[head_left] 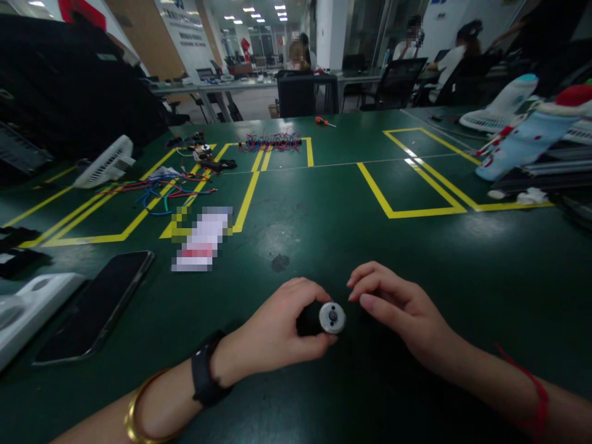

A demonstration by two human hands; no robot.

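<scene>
My left hand [287, 324] grips a small cylindrical motor [332, 317] between thumb and index finger. Its round silver end face, with a central shaft and two dark holes, points up toward me; most of its dark body is in shadow. Just to the right, my right hand [398, 302] hovers with fingers half bent and a gap from the thumb. Nothing shows in that hand, and it does not touch the motor. A black band and a gold bangle circle my left wrist, a red string my right.
On the green table [296, 240] lie a phone [97, 308], a white power strip [37, 308], a blurred paper slip [203, 240] and tangled wires [171, 191]. Farther off are a wire bundle [272, 142], a screwdriver [325, 122], a white fan [106, 163] and a blue snowman-like figure [522, 142].
</scene>
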